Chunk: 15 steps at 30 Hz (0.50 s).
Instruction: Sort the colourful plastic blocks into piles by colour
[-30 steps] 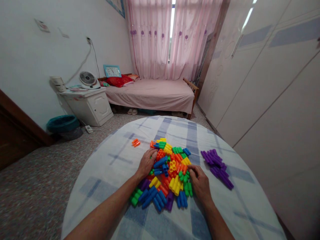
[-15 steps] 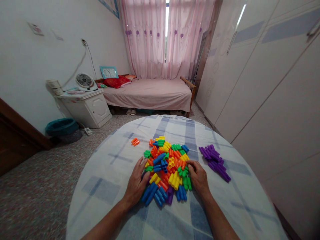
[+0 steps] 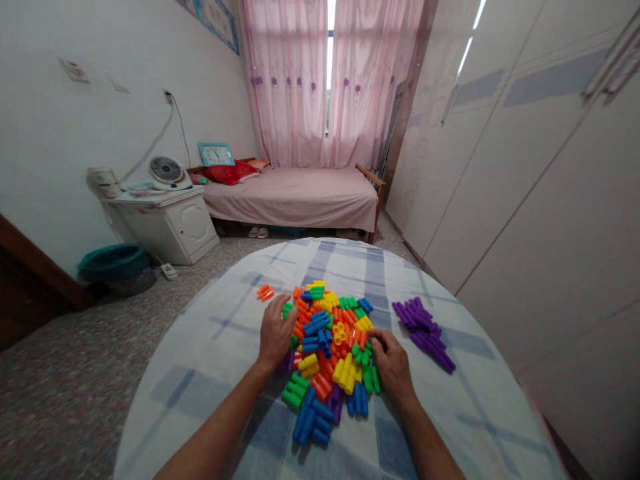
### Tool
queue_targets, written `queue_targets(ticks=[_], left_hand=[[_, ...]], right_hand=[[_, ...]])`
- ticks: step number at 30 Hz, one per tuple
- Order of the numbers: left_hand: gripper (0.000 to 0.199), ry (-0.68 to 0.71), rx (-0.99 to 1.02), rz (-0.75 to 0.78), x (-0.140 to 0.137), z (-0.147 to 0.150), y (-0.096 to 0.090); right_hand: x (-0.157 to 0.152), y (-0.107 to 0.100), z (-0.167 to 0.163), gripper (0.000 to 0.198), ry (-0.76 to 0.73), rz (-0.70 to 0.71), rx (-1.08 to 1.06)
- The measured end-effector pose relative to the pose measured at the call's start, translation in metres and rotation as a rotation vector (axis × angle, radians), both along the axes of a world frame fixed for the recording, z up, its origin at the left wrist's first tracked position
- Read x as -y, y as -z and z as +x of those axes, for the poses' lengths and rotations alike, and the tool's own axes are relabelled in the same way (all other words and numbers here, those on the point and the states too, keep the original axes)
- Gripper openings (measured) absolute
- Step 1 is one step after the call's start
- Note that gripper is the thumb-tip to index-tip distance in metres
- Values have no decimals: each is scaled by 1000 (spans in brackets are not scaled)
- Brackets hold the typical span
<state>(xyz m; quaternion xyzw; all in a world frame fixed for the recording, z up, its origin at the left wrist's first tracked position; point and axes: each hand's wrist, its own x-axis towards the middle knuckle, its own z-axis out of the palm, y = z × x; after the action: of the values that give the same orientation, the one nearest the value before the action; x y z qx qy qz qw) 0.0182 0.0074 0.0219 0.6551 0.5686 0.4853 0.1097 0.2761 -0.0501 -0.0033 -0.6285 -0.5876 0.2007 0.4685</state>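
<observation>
A heap of colourful plastic building blocks (image 3: 330,340), made of joined tubes, lies on the table between my hands. At its left side is my left hand (image 3: 276,330), fingers stretched forward and thumb apart, touching the outer blocks. My right hand (image 3: 393,360) rests at the right edge with loosely bent fingers, its fingertips by an orange block (image 3: 360,337) and green blocks (image 3: 363,353). Neither hand visibly holds a block. Blue blocks (image 3: 313,420) and a green block (image 3: 296,390) lie at the near edge. A separate group of purple blocks (image 3: 423,330) is to the right.
Small orange blocks (image 3: 265,292) sit apart at the far left. A checked cloth (image 3: 195,387) covers the round table. Beyond are a bed (image 3: 295,193), a white cabinet (image 3: 185,230) with a fan (image 3: 167,172), a bin (image 3: 114,263) and a wardrobe (image 3: 540,220).
My left hand has slid farther up the heap's left side. Blue blocks at the near edge have shifted towards me, and a green block now shows there. My right hand has barely moved.
</observation>
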Motion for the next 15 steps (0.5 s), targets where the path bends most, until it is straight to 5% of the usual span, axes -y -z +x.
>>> queue_targets(ticks=[6,11,15], left_hand=[[32,-17,-46,-152,-27,4,6],[35,9,278,-91,-35,3,12],[36,-130,530,-10,-53,-23,15]], right_hand=[[0,3,3,28,4,-10,-2],[0,6,6,30,-2,-42,11],[-2,8,8,32,5,-68,32]])
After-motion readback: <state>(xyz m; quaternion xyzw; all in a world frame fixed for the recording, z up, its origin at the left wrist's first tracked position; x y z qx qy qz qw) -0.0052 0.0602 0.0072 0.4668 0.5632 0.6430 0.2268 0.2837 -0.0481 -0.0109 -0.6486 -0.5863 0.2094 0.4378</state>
